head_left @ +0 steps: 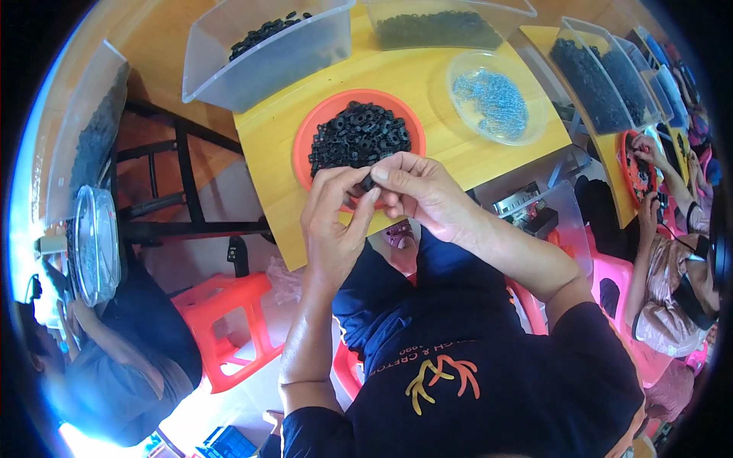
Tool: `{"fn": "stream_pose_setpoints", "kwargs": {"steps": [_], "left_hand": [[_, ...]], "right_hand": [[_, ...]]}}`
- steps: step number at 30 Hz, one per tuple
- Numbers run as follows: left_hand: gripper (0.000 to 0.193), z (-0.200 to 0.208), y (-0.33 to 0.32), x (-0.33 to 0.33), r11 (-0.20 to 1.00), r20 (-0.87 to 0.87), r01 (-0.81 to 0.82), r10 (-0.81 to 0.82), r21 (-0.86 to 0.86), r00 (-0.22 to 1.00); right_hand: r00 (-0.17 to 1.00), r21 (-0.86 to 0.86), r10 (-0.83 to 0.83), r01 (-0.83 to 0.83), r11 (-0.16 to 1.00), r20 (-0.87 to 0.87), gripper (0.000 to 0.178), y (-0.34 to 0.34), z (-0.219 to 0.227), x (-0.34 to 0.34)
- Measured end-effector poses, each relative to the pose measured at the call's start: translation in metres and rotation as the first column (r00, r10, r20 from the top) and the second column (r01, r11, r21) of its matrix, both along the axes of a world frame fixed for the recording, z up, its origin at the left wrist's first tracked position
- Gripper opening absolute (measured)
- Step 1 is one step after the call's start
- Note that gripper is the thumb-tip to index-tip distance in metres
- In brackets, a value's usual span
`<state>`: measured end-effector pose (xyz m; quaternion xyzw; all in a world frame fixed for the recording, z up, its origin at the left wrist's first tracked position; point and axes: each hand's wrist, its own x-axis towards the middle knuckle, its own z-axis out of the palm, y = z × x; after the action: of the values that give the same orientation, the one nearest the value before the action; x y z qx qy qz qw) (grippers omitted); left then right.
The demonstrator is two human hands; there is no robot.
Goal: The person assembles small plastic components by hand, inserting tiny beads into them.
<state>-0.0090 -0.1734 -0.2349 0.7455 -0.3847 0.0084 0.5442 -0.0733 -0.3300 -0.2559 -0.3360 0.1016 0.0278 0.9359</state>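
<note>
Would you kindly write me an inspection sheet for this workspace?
Surface: yellow wood-look table
Job's things: small black parts heaped in an orange bowl; tiny silvery-blue pieces in a clear round dish
Clutter: two clear plastic bins with dark parts inside, at the far edge
Hands: left hand and right hand meet at the bowl's near side, fingertips pinching one dark piece
Cables: nothing seen on this table
Surroundings: red plastic stool to the left; co-workers on both sides

The yellow desk carries an orange bowl near, a clear dish right, two translucent bins far.
</note>
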Motion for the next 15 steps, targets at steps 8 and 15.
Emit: {"fn": "stream_pose_setpoints", "kwargs": {"steps": [8, 15], "left_hand": [[0.03, -0.006, 0.002, 0.002, 0.999, -0.099, -0.033, 0.029, -0.033, 0.995], [0.026, -0.022, 0.006, 0.002, 0.988, -0.407, -0.005, -0.059, -0.156, 0.912]], "right_hand": [[0.998, -0.439, 0.057, -0.063, 0.896, -0.026, 0.015, -0.006, 0.019, -0.009], [0.972, -0.949, -0.108, 0.175, -0.263, 0.209, 0.015, -0.162, 0.03, -0.014]]}}
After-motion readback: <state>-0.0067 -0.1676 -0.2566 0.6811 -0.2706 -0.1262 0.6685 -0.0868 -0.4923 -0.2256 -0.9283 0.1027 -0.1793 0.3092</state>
